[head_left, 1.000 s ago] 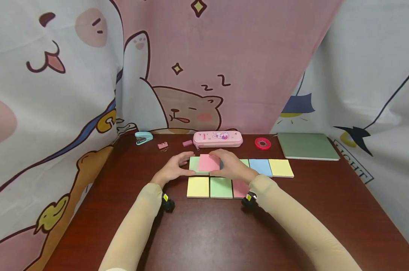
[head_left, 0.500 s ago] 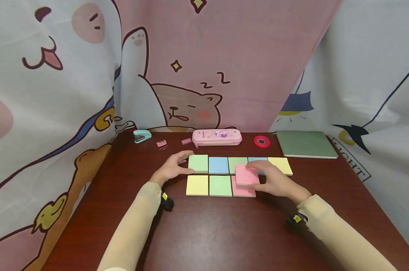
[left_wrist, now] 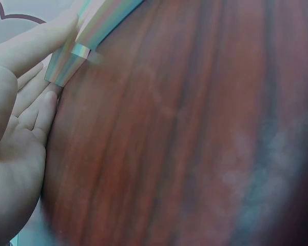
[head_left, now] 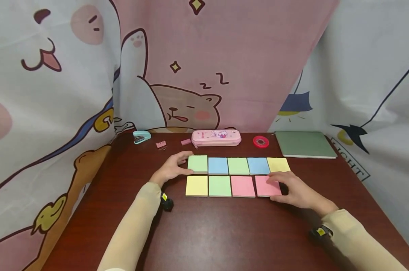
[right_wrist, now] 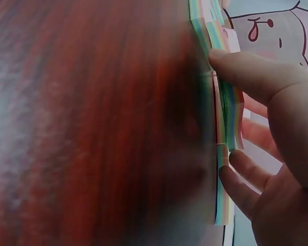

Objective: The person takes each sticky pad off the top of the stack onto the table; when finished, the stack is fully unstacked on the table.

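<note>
At the right end of the front row, my right hand (head_left: 295, 192) pinches a pink sticky note pad (head_left: 263, 186) between the thumb on its near edge and fingers on its far side. Whether that pad rests fully on the table cannot be told. The right wrist view shows the thumb (right_wrist: 241, 69) against striped pad edges. My left hand (head_left: 172, 165) lies with fingers extended beside the green pad (head_left: 197, 164) at the back row's left end, thumb tip at its corner. Another pink pad (head_left: 242, 186), a green pad (head_left: 219, 186) and a yellow pad (head_left: 196, 186) complete the front row.
Behind the pads are a mint stapler (head_left: 142, 136), a pink binder clip (head_left: 161, 144), a pink eraser (head_left: 185, 142), a pink pencil case (head_left: 216, 138), a red tape roll (head_left: 260, 142) and a green notebook (head_left: 305, 144). Printed curtains hang around the table (head_left: 204, 233).
My right hand has carried the pink pad from above the back row's left end, rightward and nearer, to the front row's right end. The left hand has stayed beside the green pad.
</note>
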The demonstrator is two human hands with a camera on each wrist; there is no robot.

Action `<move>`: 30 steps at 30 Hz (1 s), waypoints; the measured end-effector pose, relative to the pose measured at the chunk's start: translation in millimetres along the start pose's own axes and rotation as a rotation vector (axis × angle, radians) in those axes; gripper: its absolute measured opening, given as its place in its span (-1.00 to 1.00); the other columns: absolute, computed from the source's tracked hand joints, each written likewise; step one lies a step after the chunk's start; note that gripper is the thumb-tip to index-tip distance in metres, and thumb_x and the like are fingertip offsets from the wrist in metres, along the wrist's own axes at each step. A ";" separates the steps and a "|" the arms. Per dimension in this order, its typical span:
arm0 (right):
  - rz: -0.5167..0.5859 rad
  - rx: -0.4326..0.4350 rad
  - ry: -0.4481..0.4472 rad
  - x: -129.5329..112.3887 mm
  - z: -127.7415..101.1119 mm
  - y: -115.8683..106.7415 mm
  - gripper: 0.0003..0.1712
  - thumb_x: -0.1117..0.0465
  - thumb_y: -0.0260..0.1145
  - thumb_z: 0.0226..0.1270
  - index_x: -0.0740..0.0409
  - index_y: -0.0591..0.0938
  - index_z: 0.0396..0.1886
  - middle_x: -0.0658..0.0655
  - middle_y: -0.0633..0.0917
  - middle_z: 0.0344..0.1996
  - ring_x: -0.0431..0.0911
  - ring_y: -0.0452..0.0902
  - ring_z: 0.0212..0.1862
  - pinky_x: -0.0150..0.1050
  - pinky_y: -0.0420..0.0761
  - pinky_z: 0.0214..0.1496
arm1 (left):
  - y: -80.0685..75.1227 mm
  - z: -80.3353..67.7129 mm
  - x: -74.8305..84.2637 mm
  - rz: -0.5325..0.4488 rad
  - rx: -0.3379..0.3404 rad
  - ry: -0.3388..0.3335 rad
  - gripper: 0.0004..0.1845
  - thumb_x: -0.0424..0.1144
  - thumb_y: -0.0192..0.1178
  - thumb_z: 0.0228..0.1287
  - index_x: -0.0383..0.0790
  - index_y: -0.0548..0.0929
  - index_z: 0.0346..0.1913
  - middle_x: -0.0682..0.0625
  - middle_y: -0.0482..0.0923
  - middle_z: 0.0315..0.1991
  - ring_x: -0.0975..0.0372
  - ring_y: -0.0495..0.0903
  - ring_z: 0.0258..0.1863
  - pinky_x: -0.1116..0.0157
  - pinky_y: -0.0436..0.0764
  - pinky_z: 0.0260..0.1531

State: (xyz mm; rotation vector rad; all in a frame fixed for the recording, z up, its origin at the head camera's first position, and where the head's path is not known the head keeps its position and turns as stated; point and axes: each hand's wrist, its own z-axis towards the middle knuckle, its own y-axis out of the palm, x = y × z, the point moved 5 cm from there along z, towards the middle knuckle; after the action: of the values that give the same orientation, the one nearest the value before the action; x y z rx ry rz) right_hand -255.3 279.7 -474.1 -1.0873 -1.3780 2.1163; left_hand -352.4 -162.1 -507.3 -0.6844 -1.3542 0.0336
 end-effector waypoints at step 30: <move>-0.054 0.013 -0.024 -6.5 -0.1 4.4 -0.46 0.03 0.70 0.10 0.08 0.77 0.06 0.21 0.70 0.24 0.18 0.62 0.26 0.25 0.59 0.24 | -0.5 0.8 -1.0 -0.002 0.006 -0.017 -0.10 -0.26 0.60 0.17 -0.21 0.40 0.55 -0.07 0.44 0.49 0.05 0.41 0.50 0.08 0.35 0.52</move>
State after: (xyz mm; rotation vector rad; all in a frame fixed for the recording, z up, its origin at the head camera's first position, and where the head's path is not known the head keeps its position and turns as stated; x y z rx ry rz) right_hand -250.8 273.5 -475.5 -1.0109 -1.3874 2.1032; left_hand -353.6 -162.6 -507.8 -0.6789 -1.3706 0.0423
